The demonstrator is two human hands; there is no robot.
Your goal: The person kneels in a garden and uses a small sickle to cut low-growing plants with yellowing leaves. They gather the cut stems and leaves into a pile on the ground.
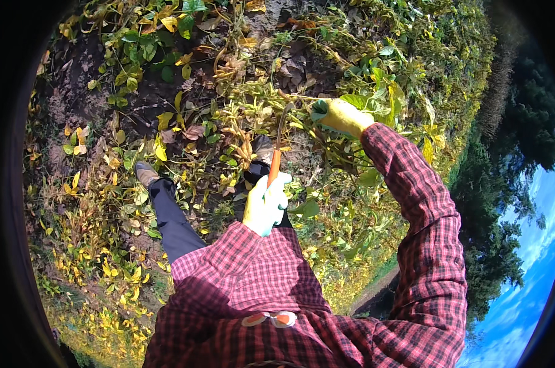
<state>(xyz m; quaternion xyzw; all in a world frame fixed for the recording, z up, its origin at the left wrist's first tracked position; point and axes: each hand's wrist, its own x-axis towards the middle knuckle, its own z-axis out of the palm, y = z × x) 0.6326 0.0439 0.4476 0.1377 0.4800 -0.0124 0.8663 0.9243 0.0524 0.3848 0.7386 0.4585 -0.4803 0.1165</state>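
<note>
Now the left hand [267,205], in a pale yellow glove, closes around the orange handle of a curved sickle [277,144] at frame centre; the right hand [342,115] grips green bean stems [326,144] at upper right.

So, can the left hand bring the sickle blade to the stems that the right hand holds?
Probably yes. The left hand grips the sickle, and its blade already curves up close to the stems bunched below the right hand; nothing solid lies between.

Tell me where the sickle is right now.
In the head view, the sickle is near centre, its orange handle gripped by the gloved left hand; its curved blade reaches toward the plant stems by the right hand.
</note>
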